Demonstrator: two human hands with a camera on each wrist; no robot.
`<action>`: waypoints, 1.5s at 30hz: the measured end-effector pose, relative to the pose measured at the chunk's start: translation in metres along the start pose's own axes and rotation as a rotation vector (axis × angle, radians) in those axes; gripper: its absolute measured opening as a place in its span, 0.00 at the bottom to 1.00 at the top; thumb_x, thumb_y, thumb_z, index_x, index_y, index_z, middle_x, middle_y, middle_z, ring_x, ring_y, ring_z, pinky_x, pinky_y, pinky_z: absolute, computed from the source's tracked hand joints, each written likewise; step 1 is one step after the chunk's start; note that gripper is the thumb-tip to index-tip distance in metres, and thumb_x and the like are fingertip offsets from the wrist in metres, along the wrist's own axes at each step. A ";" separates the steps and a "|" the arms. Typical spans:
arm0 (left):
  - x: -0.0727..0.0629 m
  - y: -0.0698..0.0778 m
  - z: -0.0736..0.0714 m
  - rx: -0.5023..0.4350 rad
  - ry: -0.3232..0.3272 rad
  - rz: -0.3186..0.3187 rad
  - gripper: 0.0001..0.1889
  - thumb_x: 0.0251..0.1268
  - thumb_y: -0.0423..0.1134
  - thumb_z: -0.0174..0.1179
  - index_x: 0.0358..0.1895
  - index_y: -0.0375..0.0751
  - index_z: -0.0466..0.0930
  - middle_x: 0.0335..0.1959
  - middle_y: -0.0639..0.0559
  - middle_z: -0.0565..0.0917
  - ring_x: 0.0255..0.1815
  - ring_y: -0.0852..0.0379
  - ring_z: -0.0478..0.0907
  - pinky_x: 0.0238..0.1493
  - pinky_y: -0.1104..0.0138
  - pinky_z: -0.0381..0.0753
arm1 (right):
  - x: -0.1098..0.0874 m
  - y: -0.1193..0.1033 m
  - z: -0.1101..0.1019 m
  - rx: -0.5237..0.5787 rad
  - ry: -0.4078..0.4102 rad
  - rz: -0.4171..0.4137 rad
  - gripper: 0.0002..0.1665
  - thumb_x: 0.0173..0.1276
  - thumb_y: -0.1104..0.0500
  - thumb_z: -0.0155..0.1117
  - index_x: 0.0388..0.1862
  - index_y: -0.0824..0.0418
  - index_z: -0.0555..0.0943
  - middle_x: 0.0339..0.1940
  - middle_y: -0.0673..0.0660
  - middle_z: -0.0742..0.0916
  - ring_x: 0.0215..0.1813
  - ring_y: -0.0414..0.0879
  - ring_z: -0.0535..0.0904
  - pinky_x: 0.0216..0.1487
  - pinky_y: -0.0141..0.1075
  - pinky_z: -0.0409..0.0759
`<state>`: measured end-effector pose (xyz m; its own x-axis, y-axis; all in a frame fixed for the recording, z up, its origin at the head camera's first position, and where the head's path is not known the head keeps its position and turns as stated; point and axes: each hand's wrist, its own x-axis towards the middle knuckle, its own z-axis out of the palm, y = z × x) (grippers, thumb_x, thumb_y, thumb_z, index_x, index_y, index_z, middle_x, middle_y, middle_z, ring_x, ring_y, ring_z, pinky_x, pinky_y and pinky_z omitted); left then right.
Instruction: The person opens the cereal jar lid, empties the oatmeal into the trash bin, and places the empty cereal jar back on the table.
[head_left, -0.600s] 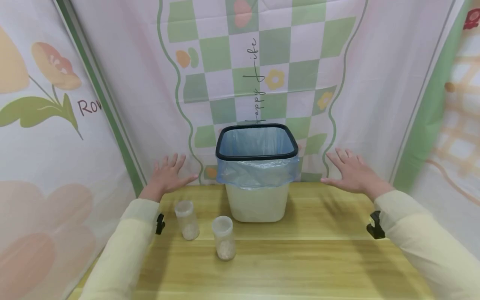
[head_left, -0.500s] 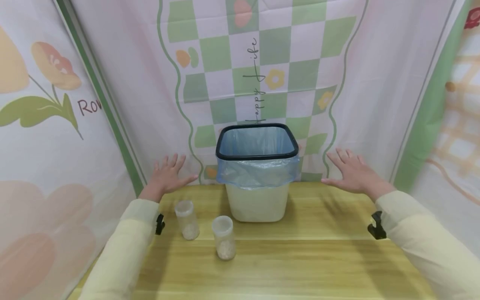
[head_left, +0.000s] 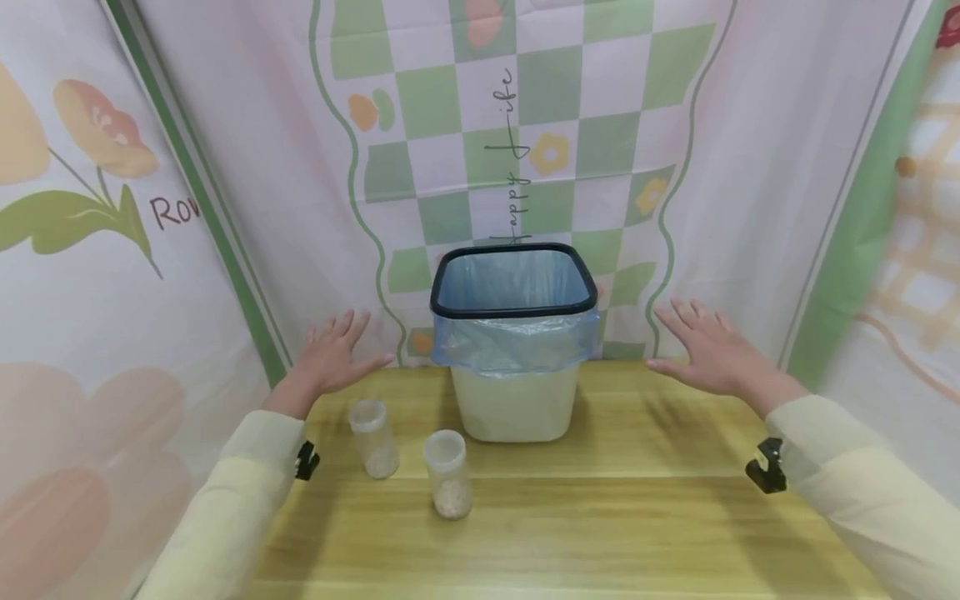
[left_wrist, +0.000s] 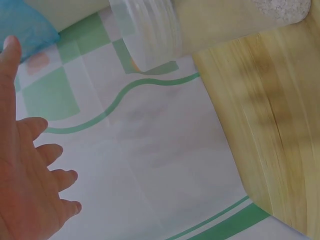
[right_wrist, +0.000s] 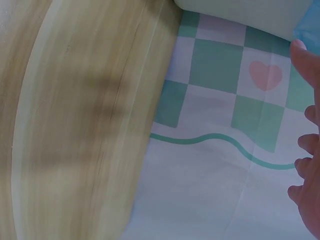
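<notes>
Both hands are held out over the table with fingers spread, one on each side of a pale trash bin (head_left: 513, 404). The left hand (head_left: 330, 358) is nearest to a clear lidded jar (head_left: 373, 439) and holds nothing. My right hand (head_left: 708, 350) hovers to the right of the bin, also holding nothing. A blue plastic bag (head_left: 516, 342) lines the bin and folds over its outside beneath a black rim (head_left: 517, 313). In front of the bin stands a second clear jar (head_left: 447, 475). Pale flakes or grains lie in the bottom of each jar.
The wooden table (head_left: 600, 525) spreads under everything. Behind it hangs a printed curtain (head_left: 480, 167) with green checks, close to the bin's back. More patterned cloth (head_left: 97, 333) closes off the left side, and a plaid cloth (head_left: 922, 275) the right.
Both forearms have shifted slightly outward and toward the body, and the head view has tilted a little. The bin and the two jars stay where they were.
</notes>
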<state>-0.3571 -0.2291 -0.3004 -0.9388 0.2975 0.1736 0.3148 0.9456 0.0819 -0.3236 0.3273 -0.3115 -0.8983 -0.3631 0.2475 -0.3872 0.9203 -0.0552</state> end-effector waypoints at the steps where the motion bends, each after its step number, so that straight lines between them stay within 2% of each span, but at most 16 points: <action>1: -0.002 0.000 0.000 -0.005 0.002 0.000 0.50 0.64 0.74 0.43 0.79 0.44 0.41 0.77 0.34 0.44 0.75 0.31 0.38 0.68 0.35 0.31 | -0.001 -0.002 -0.001 0.007 0.003 0.000 0.54 0.68 0.34 0.57 0.78 0.65 0.49 0.75 0.75 0.49 0.73 0.75 0.40 0.67 0.69 0.36; 10: -0.022 0.000 0.002 -0.038 0.024 -0.003 0.49 0.65 0.73 0.43 0.79 0.45 0.42 0.77 0.35 0.45 0.74 0.29 0.43 0.68 0.35 0.36 | -0.014 -0.017 -0.002 0.075 -0.032 0.004 0.55 0.70 0.32 0.53 0.79 0.62 0.43 0.76 0.74 0.47 0.74 0.73 0.40 0.70 0.64 0.33; 12: -0.027 -0.001 0.003 -0.050 0.029 -0.002 0.49 0.65 0.73 0.43 0.79 0.44 0.43 0.77 0.35 0.46 0.74 0.29 0.44 0.68 0.35 0.37 | -0.017 -0.019 0.001 0.085 -0.016 -0.010 0.54 0.70 0.34 0.54 0.79 0.63 0.44 0.75 0.75 0.49 0.74 0.73 0.42 0.70 0.63 0.35; 20: -0.046 0.000 0.006 -0.088 0.098 0.027 0.47 0.67 0.69 0.46 0.77 0.38 0.47 0.76 0.33 0.49 0.73 0.30 0.47 0.68 0.34 0.42 | -0.028 -0.033 0.010 0.152 0.085 -0.055 0.51 0.69 0.39 0.61 0.77 0.67 0.53 0.73 0.75 0.57 0.71 0.75 0.52 0.65 0.70 0.50; 24: -0.059 0.004 0.006 -0.103 0.151 0.051 0.46 0.68 0.65 0.50 0.77 0.37 0.49 0.75 0.32 0.51 0.73 0.32 0.50 0.68 0.36 0.46 | -0.033 -0.042 0.013 0.187 0.098 -0.067 0.49 0.68 0.42 0.63 0.76 0.68 0.55 0.73 0.74 0.59 0.71 0.74 0.54 0.64 0.69 0.54; 31: -0.076 0.013 0.012 -0.156 0.290 0.114 0.41 0.67 0.60 0.56 0.73 0.34 0.59 0.72 0.32 0.61 0.68 0.33 0.61 0.65 0.43 0.63 | -0.043 -0.053 0.022 0.220 0.162 -0.123 0.47 0.68 0.46 0.65 0.76 0.67 0.56 0.72 0.73 0.63 0.69 0.72 0.60 0.62 0.67 0.60; 38: -0.086 0.024 0.019 -0.248 0.421 0.206 0.37 0.64 0.52 0.64 0.68 0.31 0.66 0.67 0.34 0.68 0.66 0.36 0.67 0.64 0.46 0.67 | -0.054 -0.067 0.031 0.256 0.223 -0.145 0.45 0.67 0.48 0.67 0.74 0.66 0.59 0.70 0.71 0.67 0.67 0.70 0.64 0.62 0.65 0.64; 45: -0.095 0.034 0.035 -0.298 0.519 0.311 0.34 0.58 0.45 0.69 0.64 0.30 0.71 0.61 0.35 0.75 0.61 0.38 0.73 0.60 0.48 0.72 | -0.060 -0.086 0.042 0.267 0.296 -0.201 0.41 0.63 0.51 0.70 0.70 0.67 0.66 0.65 0.69 0.74 0.63 0.67 0.70 0.57 0.62 0.70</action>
<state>-0.2625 -0.2206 -0.3488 -0.6330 0.3774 0.6760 0.6544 0.7273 0.2067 -0.2455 0.2637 -0.3622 -0.7169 -0.4377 0.5426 -0.6227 0.7521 -0.2159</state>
